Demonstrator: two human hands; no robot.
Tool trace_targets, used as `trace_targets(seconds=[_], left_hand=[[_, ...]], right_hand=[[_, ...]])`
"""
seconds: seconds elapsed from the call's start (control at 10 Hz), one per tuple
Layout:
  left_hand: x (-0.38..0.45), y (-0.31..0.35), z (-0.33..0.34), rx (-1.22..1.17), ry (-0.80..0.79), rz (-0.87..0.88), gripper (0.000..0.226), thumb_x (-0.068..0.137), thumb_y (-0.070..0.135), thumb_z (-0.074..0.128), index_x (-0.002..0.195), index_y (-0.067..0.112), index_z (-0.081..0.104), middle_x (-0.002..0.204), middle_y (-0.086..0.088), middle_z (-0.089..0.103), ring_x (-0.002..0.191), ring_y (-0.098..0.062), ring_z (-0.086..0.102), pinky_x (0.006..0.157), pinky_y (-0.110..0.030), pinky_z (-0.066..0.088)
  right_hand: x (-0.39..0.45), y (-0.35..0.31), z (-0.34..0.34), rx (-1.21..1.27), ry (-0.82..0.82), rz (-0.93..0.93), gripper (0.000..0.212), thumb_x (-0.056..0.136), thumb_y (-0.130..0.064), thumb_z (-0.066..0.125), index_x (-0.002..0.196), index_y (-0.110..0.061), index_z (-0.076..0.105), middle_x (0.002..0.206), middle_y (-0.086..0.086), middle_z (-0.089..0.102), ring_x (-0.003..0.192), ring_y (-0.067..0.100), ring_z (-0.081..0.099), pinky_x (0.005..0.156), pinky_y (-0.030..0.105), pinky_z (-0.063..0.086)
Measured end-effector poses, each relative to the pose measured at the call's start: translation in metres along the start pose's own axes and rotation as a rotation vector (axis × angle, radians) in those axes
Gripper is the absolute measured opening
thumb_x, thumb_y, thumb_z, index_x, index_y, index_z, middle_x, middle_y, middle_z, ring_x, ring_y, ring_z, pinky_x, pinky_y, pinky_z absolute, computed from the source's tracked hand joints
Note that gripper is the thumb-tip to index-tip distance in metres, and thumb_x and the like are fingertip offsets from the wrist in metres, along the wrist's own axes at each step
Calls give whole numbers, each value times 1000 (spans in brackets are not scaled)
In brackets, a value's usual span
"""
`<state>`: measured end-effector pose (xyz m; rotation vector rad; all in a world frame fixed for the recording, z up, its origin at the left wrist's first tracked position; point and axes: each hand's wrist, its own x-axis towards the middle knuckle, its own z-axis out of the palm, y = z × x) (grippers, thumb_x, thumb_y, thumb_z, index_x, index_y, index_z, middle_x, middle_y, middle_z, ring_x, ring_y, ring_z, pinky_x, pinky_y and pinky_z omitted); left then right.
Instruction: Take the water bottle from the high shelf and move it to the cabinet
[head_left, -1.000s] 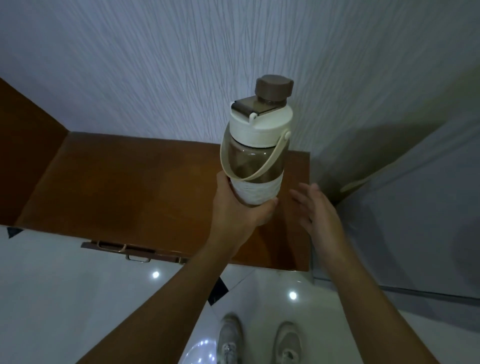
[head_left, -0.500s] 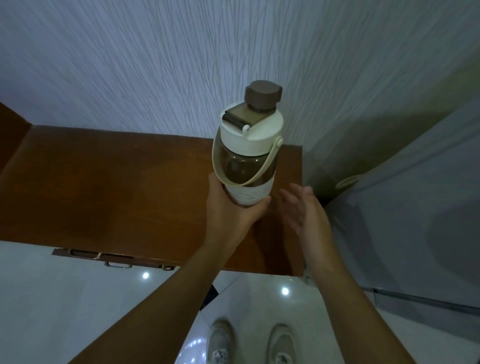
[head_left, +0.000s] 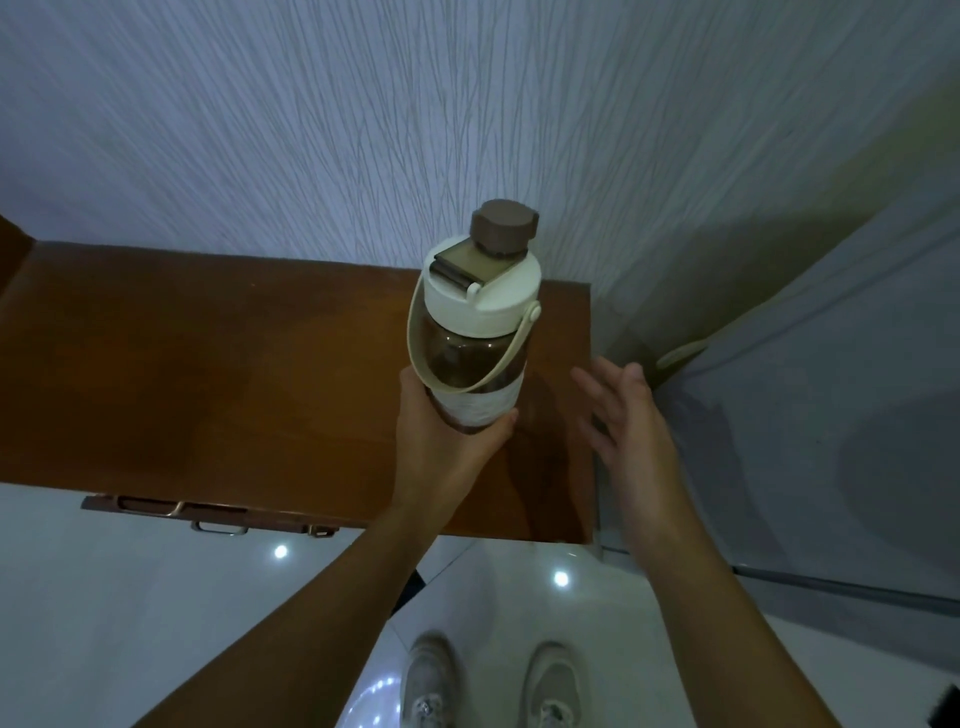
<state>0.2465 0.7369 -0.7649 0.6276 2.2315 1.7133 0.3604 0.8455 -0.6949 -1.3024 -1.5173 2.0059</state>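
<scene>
Shifted rightward over the cabinet top (head_left: 208, 374) since earlier: water bottle (head_left: 475, 343), upright, clasped low on its sleeve by left hand (head_left: 447, 441). Right hand (head_left: 623, 415) spread empty at 3 o'clock. Looks rigid, smooth, top-heavy; best gripped mid-body.

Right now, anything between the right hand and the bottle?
Nothing. In the head view only bare cabinet top shows between the open right hand and the water bottle, held by the left hand.
</scene>
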Motion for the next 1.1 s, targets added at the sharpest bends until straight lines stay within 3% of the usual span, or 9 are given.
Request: trace_targets(seconds=[0.3, 0.4, 0.6, 0.7, 0.8, 0.9, 1.1], left_hand=[[2, -8, -1, 56, -28, 34, 90, 65, 27, 93, 139, 17, 44, 133, 6, 59, 124, -6, 58, 99, -21, 50], [3, -5, -2, 53, -29, 17, 87, 64, 29, 93, 136, 25, 44, 129, 9, 60, 121, -6, 60, 97, -26, 54], [6, -5, -8, 94, -55, 5, 85, 64, 32, 93, 132, 36, 42, 126, 17, 59, 118, 1, 59, 95, -23, 54], [2, -9, -11, 146, -53, 8, 85, 64, 36, 92, 136, 22, 48, 130, 11, 62, 122, -4, 60, 97, -21, 53], [-6, -13, -15, 240, -53, 18, 76, 65, 38, 90, 130, 17, 58, 120, 14, 66, 112, -1, 64, 94, -23, 55], [-16, -14, -18, 225, -32, -35, 71, 65, 37, 91, 127, 19, 62, 113, 19, 67, 105, 5, 64, 92, -20, 56], [-18, -16, -18, 99, -119, -62, 69, 66, 25, 91, 127, 23, 58, 122, 12, 68, 115, -6, 65, 96, -30, 56]], right_hand=[[-4, 5, -2, -3, -36, -18, 56, 97, -50, 26, 145, -25, 42, 144, -3, 54, 122, 4, 49, 102, 24, 33], [-8, 4, -1, 12, -39, -3, 56, 97, -49, 25, 145, -24, 42, 144, -3, 54, 122, 6, 47, 102, 24, 33], [-14, 4, 6, 12, -47, 1, 53, 100, -44, 26, 144, -22, 44, 142, -1, 56, 124, 6, 49, 107, 27, 34], [-18, 7, 7, 4, -55, 7, 54, 99, -47, 26, 144, -24, 44, 141, -4, 56, 128, 9, 49, 113, 34, 33], [-21, 9, 6, -4, -65, -5, 53, 99, -48, 26, 143, -25, 45, 141, -4, 57, 129, 10, 49, 114, 36, 34], [-27, 9, 6, -2, -90, -8, 53, 99, -48, 26, 142, -25, 45, 140, -4, 57, 127, 8, 51, 113, 34, 35], [-37, 9, 7, 5, -110, 19, 52, 99, -49, 26, 141, -27, 46, 138, -5, 58, 124, 7, 52, 112, 34, 36]])
